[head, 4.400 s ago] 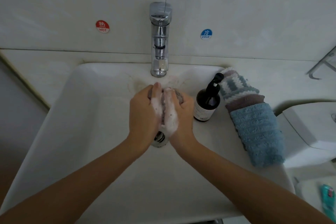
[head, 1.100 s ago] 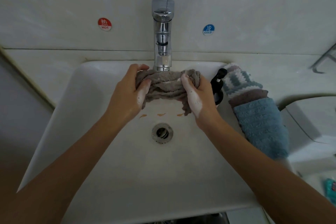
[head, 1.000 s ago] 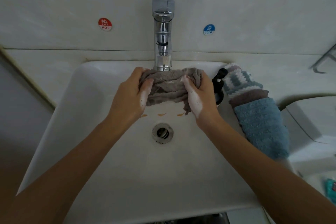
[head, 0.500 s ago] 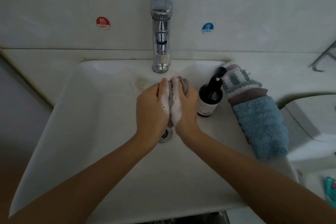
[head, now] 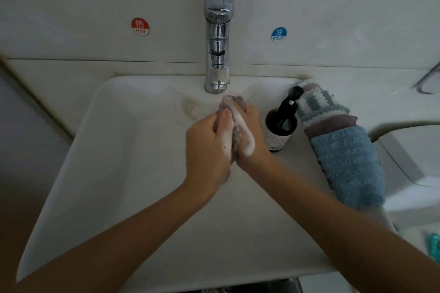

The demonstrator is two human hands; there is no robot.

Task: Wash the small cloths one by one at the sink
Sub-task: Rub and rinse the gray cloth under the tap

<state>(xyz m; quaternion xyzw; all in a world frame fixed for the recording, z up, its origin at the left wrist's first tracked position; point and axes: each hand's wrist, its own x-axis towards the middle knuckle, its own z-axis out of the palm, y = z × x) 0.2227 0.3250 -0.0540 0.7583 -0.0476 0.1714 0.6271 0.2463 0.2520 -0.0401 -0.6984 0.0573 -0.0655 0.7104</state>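
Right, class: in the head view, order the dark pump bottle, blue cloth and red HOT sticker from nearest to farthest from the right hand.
1. Dark pump bottle, just right of the right hand.
2. Blue cloth, farther right, on the sink's rim.
3. Red HOT sticker, up on the wall, left.

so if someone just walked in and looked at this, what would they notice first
The two hands, left hand and right hand, pressed together over the middle of the sink, squeezing a soapy grey cloth just below the chrome tap. Next, the dark pump bottle on the sink's right side, with a blue cloth and a striped cloth piled beside it. On the wall, a red HOT sticker and a blue COLD sticker flank the tap.
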